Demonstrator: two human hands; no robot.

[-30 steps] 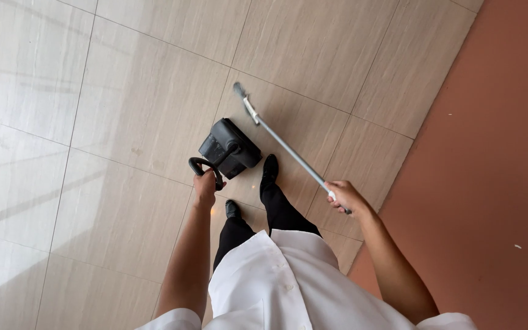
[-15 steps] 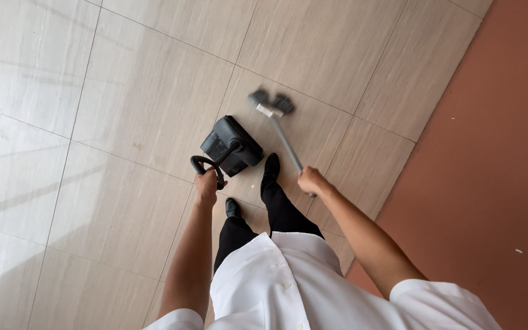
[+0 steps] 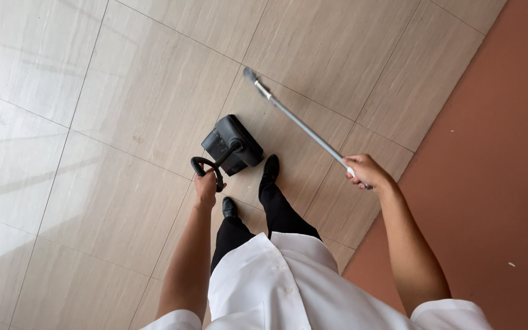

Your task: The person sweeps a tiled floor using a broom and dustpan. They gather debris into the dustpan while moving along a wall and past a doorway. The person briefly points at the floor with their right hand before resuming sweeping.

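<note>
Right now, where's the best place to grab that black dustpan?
Grab the dustpan by the looped black handle at the top of its stalk, coming from above. The loop stands up off the floor, where the left hand grips it.

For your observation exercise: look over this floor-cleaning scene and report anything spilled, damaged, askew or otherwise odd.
Nothing stands out. The left hand holds the black dustpan by its looped handle, the right hand holds a grey broom pole. The beige tile floor shows no spill or crack; one tiny pale speck lies on the reddish floor.
</note>
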